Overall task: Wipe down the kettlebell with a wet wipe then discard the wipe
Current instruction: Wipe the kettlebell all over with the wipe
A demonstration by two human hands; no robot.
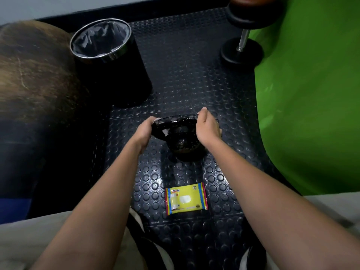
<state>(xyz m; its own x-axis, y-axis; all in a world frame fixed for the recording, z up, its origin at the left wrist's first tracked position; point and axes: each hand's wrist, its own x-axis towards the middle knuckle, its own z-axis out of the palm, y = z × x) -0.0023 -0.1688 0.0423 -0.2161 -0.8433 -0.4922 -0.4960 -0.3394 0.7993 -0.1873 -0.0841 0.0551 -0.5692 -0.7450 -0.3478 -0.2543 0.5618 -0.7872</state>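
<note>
The kettlebell point(183, 139) is sitting on the studded floor mat point(185, 78), its handle running left to right between both hands. The left hand point(145, 129) is gripping the handle's left end with fingers curled shut over a wet wipe point(165, 131) (only white scraps are showing). The right hand point(207, 127) is steadying the right end, fingers wrapped over it. The lined bin point(101, 38) is standing beyond and left, nearer the left hand, nothing blocking the way. The wipe packet point(186, 197) is lying nearer the person.

dim overall | glare on bin rim point(101, 38) at 11 o'clock | fisheye bending at edges | 9 o'clock blurred
</note>
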